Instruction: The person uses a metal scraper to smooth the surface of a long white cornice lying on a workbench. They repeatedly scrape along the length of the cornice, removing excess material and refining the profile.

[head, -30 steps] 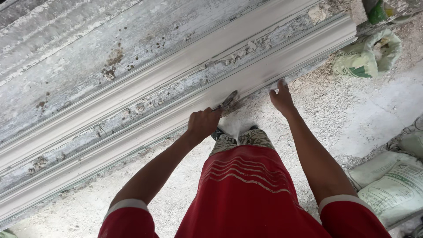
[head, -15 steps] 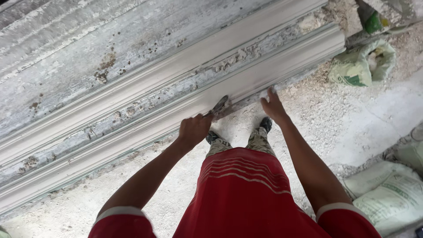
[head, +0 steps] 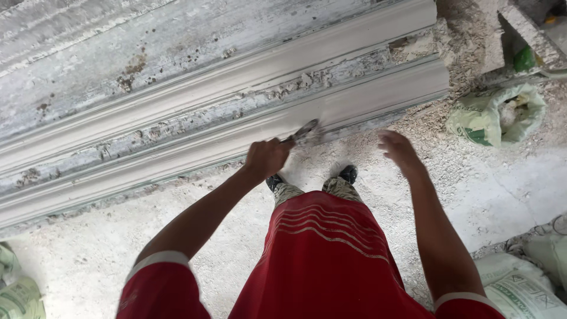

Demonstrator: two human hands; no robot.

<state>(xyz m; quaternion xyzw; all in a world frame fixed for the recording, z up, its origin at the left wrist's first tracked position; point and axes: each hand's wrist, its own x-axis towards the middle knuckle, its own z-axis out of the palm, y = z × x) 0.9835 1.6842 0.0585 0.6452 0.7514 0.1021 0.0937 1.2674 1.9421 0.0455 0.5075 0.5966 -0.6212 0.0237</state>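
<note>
A thin metal scraper [head: 304, 132] is clamped in the left hand [head: 267, 158] against the plaster moulding [head: 366, 100] — stiff, light, best gripped by its handle; the right hand [head: 398, 150] hangs spread, empty.

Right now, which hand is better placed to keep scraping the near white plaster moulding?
Left hand: it grips the metal scraper, blade at the moulding. Right hand hangs open above the floor.

I'm seeing the dusty floor [head: 508, 177] carrying long white plaster mouldings [head: 224, 127], crumbled debris [head: 449, 41] and green-printed sacks [head: 499, 112].
</note>
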